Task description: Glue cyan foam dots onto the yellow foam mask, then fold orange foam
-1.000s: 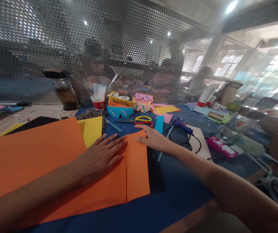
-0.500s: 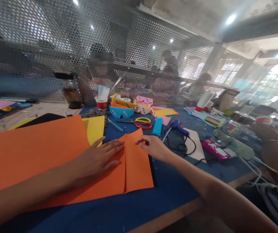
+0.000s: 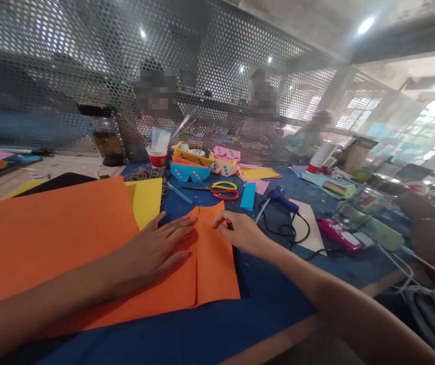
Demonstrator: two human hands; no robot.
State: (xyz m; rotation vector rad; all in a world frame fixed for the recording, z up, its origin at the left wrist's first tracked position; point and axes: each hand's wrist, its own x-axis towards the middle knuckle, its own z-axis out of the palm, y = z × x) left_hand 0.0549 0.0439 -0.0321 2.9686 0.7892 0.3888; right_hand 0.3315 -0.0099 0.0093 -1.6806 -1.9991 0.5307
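A large orange paper sheet (image 3: 50, 238) lies on the blue table (image 3: 278, 284) with its right edge folded over into a narrow flap (image 3: 215, 263). My left hand (image 3: 156, 246) lies flat on the sheet just left of the fold, fingers stretched out. My right hand (image 3: 240, 230) rests at the flap's upper right edge, its fingertips pinched on the paper's edge.
Yellow paper (image 3: 147, 200) peeks out behind the orange sheet. Beyond lie scissors (image 3: 223, 190), a blue pen (image 3: 179, 193), a glue gun (image 3: 282, 200) with black cord, paper glasses (image 3: 189, 172) and a pink device (image 3: 341, 234). Another person's arm (image 3: 426, 223) sits at right; a perforated screen (image 3: 126, 76) backs the table.
My right hand has drawn back from flat near the scissors onto the flap's upper edge, fingers curling into a pinch. The left hand has stayed flat on the sheet.
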